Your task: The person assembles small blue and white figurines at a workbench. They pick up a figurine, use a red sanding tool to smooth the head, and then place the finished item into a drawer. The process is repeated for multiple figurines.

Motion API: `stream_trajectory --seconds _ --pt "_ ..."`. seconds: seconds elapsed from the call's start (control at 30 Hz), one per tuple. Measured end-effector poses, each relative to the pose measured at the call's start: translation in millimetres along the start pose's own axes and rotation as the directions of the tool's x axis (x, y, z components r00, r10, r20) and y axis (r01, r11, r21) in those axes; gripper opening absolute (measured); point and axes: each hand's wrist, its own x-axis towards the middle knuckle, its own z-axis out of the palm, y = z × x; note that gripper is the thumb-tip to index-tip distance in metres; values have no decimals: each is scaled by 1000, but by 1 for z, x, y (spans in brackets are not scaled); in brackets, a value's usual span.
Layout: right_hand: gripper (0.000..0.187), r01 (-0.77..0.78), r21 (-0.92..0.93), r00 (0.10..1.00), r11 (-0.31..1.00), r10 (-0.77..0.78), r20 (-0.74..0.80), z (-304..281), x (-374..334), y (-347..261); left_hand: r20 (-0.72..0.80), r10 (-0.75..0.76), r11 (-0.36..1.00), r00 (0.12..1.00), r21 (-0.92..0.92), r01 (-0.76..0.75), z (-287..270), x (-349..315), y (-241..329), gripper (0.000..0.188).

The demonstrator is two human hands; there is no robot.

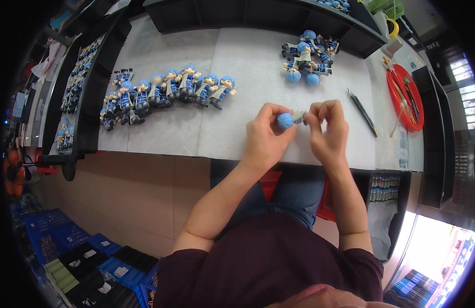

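Observation:
Between my two hands, above the front of the white-covered table [237, 61], is a small figurine [285, 120] with a round blue-haired head and a pale body. My left hand [267, 134] is closed around its head, thumb and fingers on either side. The fingers of my right hand [327, 126] pinch the body end, and the exact grip is partly hidden. A row of similar blue-haired figurines [171, 84] stretches to the left. Beyond my hands, a small heap of them [305, 61] lies jumbled together.
Right of my hands lies a dark pen-like tool [363, 112]. Farther right, a red oval tray [420, 110] holds slim tools. Black trays [101, 77] with figurines line the left, and a long black bin [212, 18] borders the far edge. Blue crates [47, 231] sit lower left.

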Motion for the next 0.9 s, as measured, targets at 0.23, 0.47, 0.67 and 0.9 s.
stream_trajectory --seconds 0.23,0.47,0.67,0.9 --pt "23 41 -63 999 997 -40 9 2 0 0 -10 -8 999 1000 -47 8 2 -2 -1 26" --pt "24 19 -44 1000 999 -20 -1 0 4 2 -9 -16 1000 1000 -16 16 1 -1 4 25" --pt "24 48 -49 999 998 -47 19 1 0 0 -18 -1 1000 1000 -23 1 2 0 0 26" --pt "25 60 -113 998 992 -60 8 3 3 0 -20 -8 1000 1000 16 8 2 1 3 26"
